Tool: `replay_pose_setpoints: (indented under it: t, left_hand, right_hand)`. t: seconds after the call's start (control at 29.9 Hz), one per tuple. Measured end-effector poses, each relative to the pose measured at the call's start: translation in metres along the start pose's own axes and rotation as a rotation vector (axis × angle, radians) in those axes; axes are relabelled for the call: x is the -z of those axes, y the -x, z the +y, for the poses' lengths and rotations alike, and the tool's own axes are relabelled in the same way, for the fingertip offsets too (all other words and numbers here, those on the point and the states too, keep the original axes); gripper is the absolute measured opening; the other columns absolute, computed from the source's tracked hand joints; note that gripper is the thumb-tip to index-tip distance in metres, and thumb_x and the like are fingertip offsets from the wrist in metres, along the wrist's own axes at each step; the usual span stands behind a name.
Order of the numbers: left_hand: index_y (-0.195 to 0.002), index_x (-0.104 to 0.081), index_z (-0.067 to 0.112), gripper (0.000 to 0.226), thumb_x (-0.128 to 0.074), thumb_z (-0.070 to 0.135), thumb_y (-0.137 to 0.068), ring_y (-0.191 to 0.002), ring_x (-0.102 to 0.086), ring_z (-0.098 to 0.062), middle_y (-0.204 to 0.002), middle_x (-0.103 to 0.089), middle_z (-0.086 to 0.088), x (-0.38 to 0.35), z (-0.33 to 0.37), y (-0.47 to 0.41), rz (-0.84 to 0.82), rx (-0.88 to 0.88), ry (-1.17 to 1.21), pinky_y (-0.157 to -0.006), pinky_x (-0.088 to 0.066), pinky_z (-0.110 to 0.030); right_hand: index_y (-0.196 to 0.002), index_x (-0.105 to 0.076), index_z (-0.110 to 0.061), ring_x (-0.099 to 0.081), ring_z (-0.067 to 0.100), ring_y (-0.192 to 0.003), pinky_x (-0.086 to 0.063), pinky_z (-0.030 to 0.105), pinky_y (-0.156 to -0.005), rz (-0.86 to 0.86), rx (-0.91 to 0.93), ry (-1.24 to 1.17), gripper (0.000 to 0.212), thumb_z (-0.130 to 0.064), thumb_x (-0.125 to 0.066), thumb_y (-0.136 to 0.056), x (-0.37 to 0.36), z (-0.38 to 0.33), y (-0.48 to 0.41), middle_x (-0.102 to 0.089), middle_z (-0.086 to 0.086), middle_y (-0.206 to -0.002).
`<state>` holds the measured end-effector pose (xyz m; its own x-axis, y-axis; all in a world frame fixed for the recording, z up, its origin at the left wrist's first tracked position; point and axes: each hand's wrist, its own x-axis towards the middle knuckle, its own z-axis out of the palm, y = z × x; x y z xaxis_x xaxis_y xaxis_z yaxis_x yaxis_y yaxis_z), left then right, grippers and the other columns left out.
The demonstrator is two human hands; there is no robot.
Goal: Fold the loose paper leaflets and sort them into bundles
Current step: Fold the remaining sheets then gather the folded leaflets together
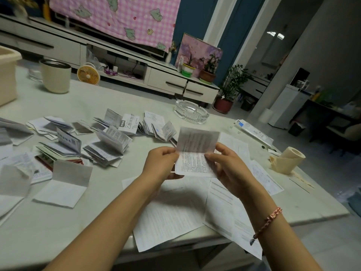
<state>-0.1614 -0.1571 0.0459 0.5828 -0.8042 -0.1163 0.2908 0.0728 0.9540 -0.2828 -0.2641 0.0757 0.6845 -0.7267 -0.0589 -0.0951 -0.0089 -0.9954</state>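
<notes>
Two hands up: left hand point(162, 161) and right hand point(228, 169), fingers curled, each pinching a side edge of one leaflet point(195, 153). Creased across at fingertip level, small print below, grey flap upright above. Left of the fingers, folded leaflets point(105, 145) heaped past counting; beneath them, several flat sheets point(175, 212). Beyond, one ashtray point(191, 112).

A pale worktop point(97, 98) fills the foreground under dim indoor light. Behind it a long, low white cabinet point(166, 79) with drawers runs along a dark teal wall point(191, 16), and a pink checked blanket point(117, 14) hangs above it. Potted plants point(208, 69) stand at the cabinet's right end. A white door frame point(217, 20) leads to a grey room with a pale floor point(332, 241).
</notes>
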Motion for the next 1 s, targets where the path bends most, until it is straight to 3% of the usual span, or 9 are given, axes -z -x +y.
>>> replay_pose_setpoints:
  t: [0.13, 0.2, 0.37, 0.44, 0.54, 0.7, 0.8, 0.9, 1.0]
  left_hand:
    - [-0.077, -0.065, 0.008, 0.029, -0.045, 0.018, -0.096, -0.055, -0.061, -0.018, -0.063, -0.065, -0.003, 0.001, 0.005, 0.001, 0.002, 0.083, 0.116, -0.053, -0.054, -0.028]
    - [-0.077, -0.065, 0.011, 0.032, -0.047, 0.029, -0.097, -0.061, -0.062, -0.019, -0.067, -0.066, -0.003, 0.000, 0.005, 0.000, -0.025, 0.109, 0.109, -0.058, -0.055, -0.030]
    - [-0.083, -0.062, 0.004, 0.016, -0.057, 0.016, -0.092, -0.067, -0.056, -0.017, -0.084, -0.059, -0.008, -0.002, -0.007, -0.002, -0.007, 0.052, -0.028, -0.048, -0.053, -0.021]
    - [-0.080, -0.061, 0.007, 0.013, -0.057, 0.012, -0.092, -0.068, -0.055, -0.017, -0.083, -0.058, -0.006, 0.000, -0.012, -0.007, 0.056, -0.021, -0.130, -0.045, -0.052, -0.019]
    - [-0.083, -0.061, 0.010, 0.009, -0.057, 0.011, -0.090, -0.071, -0.052, -0.017, -0.074, -0.056, 0.000, 0.006, -0.016, -0.013, 0.117, -0.145, -0.330, -0.045, -0.052, -0.019]
    - [-0.084, -0.065, 0.003, 0.013, -0.058, 0.012, -0.089, -0.067, -0.052, -0.021, -0.070, -0.057, -0.003, 0.007, -0.019, -0.020, 0.149, -0.188, -0.412, -0.064, -0.055, -0.037]
    - [-0.083, -0.062, -0.006, 0.020, -0.059, 0.013, -0.088, -0.067, -0.050, -0.022, -0.071, -0.055, -0.008, 0.005, -0.022, -0.026, 0.167, -0.174, -0.405, -0.065, -0.055, -0.039]
    - [-0.078, -0.060, 0.011, 0.012, -0.057, 0.008, -0.090, -0.062, -0.057, -0.017, -0.072, -0.060, 0.000, 0.005, -0.023, -0.029, 0.190, -0.138, -0.343, -0.064, -0.051, -0.031]
    - [-0.075, -0.059, 0.020, 0.023, -0.051, 0.004, -0.090, -0.059, -0.059, -0.015, -0.071, -0.065, 0.002, 0.007, -0.026, -0.034, 0.199, -0.107, -0.319, -0.058, -0.047, -0.026]
  right_hand:
    - [-0.074, -0.060, -0.008, -0.057, 0.018, -0.082, -0.046, 0.022, -0.061, 0.038, 0.041, 0.102, 0.039, 0.016, -0.031, -0.085, -0.003, -0.003, 0.003, -0.062, 0.003, -0.083]
    - [-0.071, -0.060, -0.007, -0.056, 0.016, -0.081, -0.045, 0.023, -0.060, 0.049, 0.065, 0.149, 0.046, 0.022, -0.025, -0.079, -0.003, -0.003, 0.004, -0.063, 0.002, -0.081]
    - [-0.073, -0.069, -0.011, -0.060, 0.013, -0.084, -0.048, 0.026, -0.069, -0.005, 0.137, 0.294, 0.043, 0.010, -0.036, -0.089, -0.006, 0.001, 0.005, -0.068, -0.004, -0.084]
    - [-0.076, -0.071, -0.010, -0.063, 0.009, -0.079, -0.050, 0.024, -0.069, -0.041, 0.104, 0.291, 0.045, 0.006, -0.032, -0.089, -0.006, 0.000, 0.005, -0.071, -0.006, -0.085]
    - [-0.082, -0.073, -0.003, -0.062, 0.017, -0.073, -0.052, 0.024, -0.061, -0.068, 0.022, 0.252, 0.034, -0.003, -0.040, -0.087, -0.003, 0.001, 0.000, -0.071, 0.006, -0.093]
    - [-0.093, -0.071, -0.005, -0.058, 0.015, -0.066, -0.053, 0.021, -0.065, -0.106, 0.056, 0.420, 0.021, 0.008, -0.060, -0.082, 0.005, 0.013, -0.009, -0.069, 0.013, -0.090]
    - [-0.087, -0.071, -0.004, -0.058, 0.014, -0.064, -0.051, 0.019, -0.064, -0.041, 0.067, 0.420, 0.020, 0.011, -0.062, -0.079, 0.009, 0.018, -0.018, -0.069, 0.013, -0.084]
    - [-0.084, -0.070, -0.004, -0.059, 0.014, -0.070, -0.052, 0.017, -0.062, 0.069, 0.065, 0.376, 0.021, 0.013, -0.060, -0.080, 0.017, 0.021, -0.030, -0.069, 0.006, -0.083]
    - [-0.089, -0.068, 0.000, -0.060, 0.016, -0.075, -0.053, 0.016, -0.061, 0.213, 0.068, 0.261, 0.018, 0.013, -0.058, -0.081, 0.028, 0.022, -0.043, -0.068, 0.006, -0.086]
